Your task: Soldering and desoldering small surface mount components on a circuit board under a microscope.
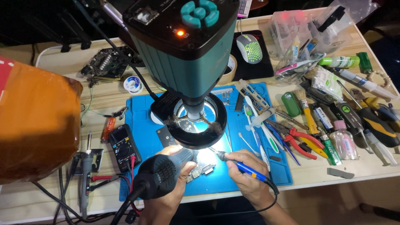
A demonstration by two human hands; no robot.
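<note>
My left hand (166, 196) grips a black hot-air gun handle (160, 173), its nozzle aimed at small circuit boards (200, 171) on the blue work mat (254, 179). My right hand (246, 177) holds a blue-handled soldering iron (243, 166) like a pen, its tip pointing left toward the lit spot beneath the ring light (198, 125). A large teal and black microscope head (183, 46) hangs over the mat and hides part of the boards.
A black multimeter (124, 146) with red leads lies left of the mat, beside an orange object (37, 121). Right of the mat lie red pliers (302, 141), brushes, bottles, tubes and screwdrivers. At the back are a mouse (250, 48), tape roll and circuit board (106, 62).
</note>
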